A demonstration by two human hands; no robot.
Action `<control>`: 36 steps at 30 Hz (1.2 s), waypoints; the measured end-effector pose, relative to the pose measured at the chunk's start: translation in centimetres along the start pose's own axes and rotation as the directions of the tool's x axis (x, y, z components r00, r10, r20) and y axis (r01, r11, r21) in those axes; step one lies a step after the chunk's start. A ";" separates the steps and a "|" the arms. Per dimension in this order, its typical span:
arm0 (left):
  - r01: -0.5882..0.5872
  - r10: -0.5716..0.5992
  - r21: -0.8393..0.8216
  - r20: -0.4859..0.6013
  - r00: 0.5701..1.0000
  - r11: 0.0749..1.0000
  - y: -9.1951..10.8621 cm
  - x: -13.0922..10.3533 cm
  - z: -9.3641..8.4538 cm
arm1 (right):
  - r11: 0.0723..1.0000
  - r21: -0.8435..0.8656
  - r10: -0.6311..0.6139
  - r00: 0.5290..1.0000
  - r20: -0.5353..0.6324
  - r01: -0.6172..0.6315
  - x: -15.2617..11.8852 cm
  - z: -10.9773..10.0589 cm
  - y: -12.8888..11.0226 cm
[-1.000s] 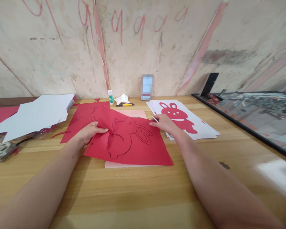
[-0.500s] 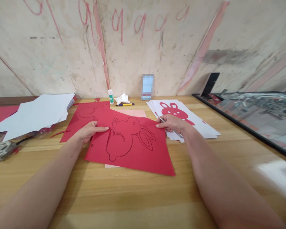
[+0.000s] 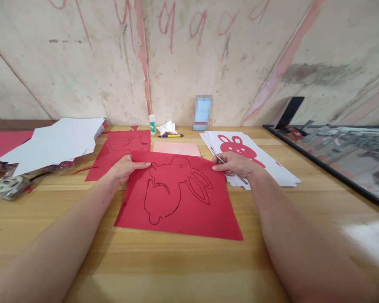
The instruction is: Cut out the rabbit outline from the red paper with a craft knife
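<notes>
A sheet of red paper (image 3: 177,219) with a dark outlined rabbit, partly cut along its lines, is stretched between my two hands above the table. My left hand (image 3: 128,169) pinches its upper left edge, thumb on top. My right hand (image 3: 232,165) grips the upper right edge and also holds a thin metal craft knife or pen-like tool (image 3: 242,179) slanting under the fingers. Behind the sheet lies a pale pink pad (image 3: 177,148), partly covered. Another red sheet (image 3: 101,153) with a drawn outline rests beyond my left hand.
White sheets (image 3: 279,174) carrying a red paper rabbit (image 3: 240,148) lie at right. A glue stick (image 3: 153,125), crumpled tissue (image 3: 167,127), pen (image 3: 171,135) and phone (image 3: 202,112) stand or lie near the wall. White paper (image 3: 60,141) and a tape measure (image 3: 11,187) are left; a black-framed glass panel (image 3: 328,164) right.
The red sheet has come nearer to me and tilted up slightly, uncovering more of the pink pad's far part. Both hands keep their hold. The whole view has shifted a little.
</notes>
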State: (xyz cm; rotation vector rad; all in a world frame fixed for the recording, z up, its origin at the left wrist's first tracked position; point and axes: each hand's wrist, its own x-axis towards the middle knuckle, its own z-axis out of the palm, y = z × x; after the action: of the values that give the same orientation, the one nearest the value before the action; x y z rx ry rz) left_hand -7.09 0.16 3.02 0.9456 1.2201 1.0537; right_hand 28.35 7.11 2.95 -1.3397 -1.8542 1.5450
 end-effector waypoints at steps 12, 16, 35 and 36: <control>-0.005 0.006 -0.032 0.058 0.998 0.999 0.0 -0.2 0.0 | 1.000 0.009 0.022 0.998 -0.056 -0.022 0.3 0.3 0.0; -0.027 0.030 -0.035 0.080 0.996 0.999 -0.2 0.0 -0.2 | 1.000 -0.001 0.031 0.998 -0.054 -0.031 0.4 0.3 0.2; -0.021 0.022 -0.020 0.090 0.996 1.000 0.0 -0.5 0.4 | 0.995 -0.075 0.053 0.988 -0.148 -0.065 0.6 0.7 0.0; -0.022 0.023 -0.013 0.091 0.996 1.000 -0.1 -0.5 0.4 | 0.994 -0.084 0.054 0.986 -0.157 -0.068 0.6 0.7 0.0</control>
State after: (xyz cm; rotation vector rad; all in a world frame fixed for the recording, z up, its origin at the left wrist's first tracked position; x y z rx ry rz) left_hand -6.65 -0.33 3.10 0.9895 1.1290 1.0232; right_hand 27.57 7.24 2.56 -1.5241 -1.8205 1.3595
